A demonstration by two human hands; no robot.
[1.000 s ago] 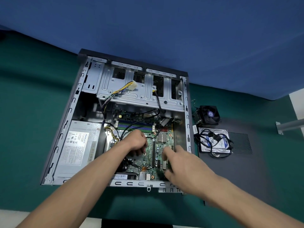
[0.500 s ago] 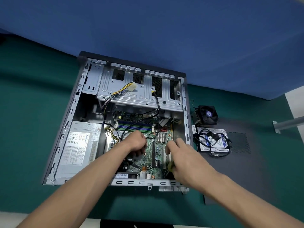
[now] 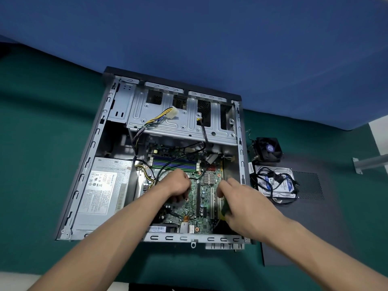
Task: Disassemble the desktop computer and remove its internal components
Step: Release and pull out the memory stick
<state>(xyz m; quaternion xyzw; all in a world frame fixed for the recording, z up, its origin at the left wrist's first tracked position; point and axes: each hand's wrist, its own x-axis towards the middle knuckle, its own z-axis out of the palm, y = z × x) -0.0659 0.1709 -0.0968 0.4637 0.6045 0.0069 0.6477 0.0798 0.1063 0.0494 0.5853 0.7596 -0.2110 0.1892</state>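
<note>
Head view: grey sheet-metal computer case (image 3: pixel 88 171) lies open on green felt table (image 3: pixel 37 143). Left hand (image 3: pixel 176 185), fingers curled, rests on green motherboard (image 3: pixel 201 198); grip contents indiscernible. Right hand (image 3: pixel 237 198) pinches a green-handled tool (image 3: pixel 224 208) at the board's right edge.
</note>
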